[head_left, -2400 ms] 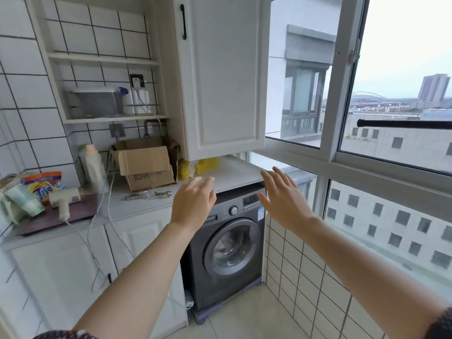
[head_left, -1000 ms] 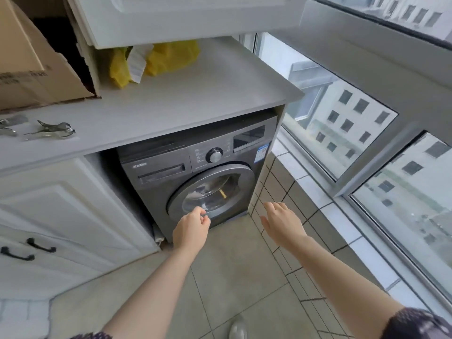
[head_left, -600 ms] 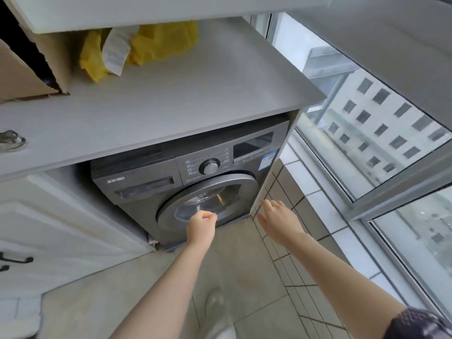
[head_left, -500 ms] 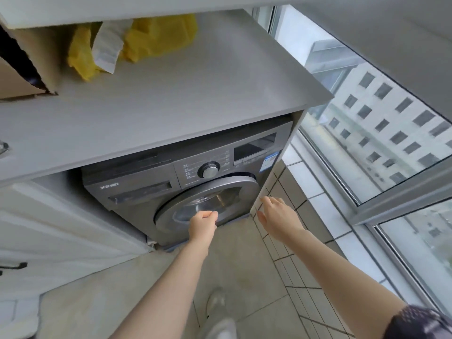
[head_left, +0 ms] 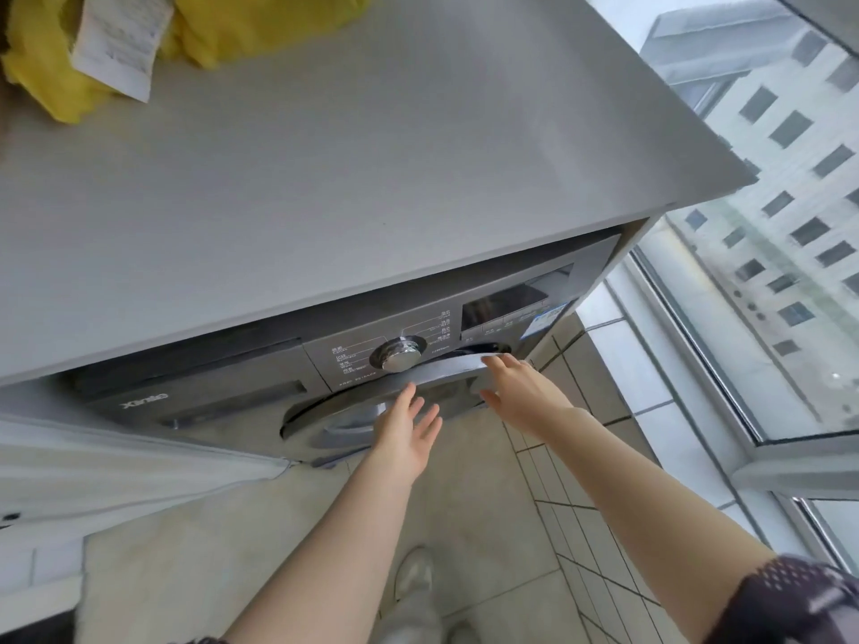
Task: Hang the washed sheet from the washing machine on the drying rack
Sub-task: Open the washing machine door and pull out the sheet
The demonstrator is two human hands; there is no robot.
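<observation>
The dark grey washing machine (head_left: 223,392) stands under the grey desk (head_left: 325,178), and its round door (head_left: 372,397) is seen from above, so the drum inside is hidden and the sheet cannot be seen. The left hand (head_left: 409,434) is spread with straight fingers just before the door rim, and the right hand (head_left: 525,388) is also spread, its fingertips at the upper right edge of the door. At the top left, a yellow bag (head_left: 260,20) with a white paper slip (head_left: 121,39) is cut off by the frame.
</observation>
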